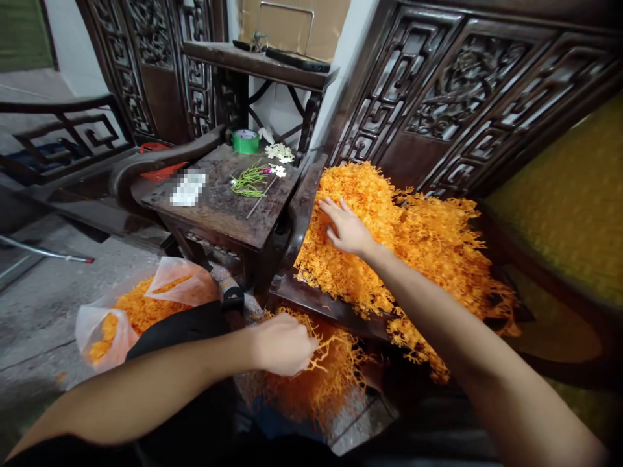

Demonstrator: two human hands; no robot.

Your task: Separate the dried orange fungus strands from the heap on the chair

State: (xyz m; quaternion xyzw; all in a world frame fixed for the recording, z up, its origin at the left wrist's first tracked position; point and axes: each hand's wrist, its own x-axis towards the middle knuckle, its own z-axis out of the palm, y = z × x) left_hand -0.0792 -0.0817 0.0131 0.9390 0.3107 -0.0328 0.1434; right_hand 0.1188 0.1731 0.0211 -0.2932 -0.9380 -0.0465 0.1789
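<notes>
A large heap of orange branching pieces (438, 240) covers the dark wooden seat (316, 295). My right hand (346, 227) rests on the heap's left part, fingers spread, with nothing seen in its grasp. Lower down, my left hand (285, 344) is closed around a thin orange sprig (318, 353), whose forked tips stick out on its right. Under that hand lies a second orange pile (335, 383), below the seat's front edge. At the left, a translucent plastic bag (182, 279) holds more orange pieces.
A small wooden table (219, 224) bears a green tape roll (246, 141), green sprigs (250, 179), white flower pieces (279, 153) and a thin stick (259, 200). Carved wooden chair backs rise behind. A red item (163, 170) sits on the left bench. A metal tube (43, 250) is at far left.
</notes>
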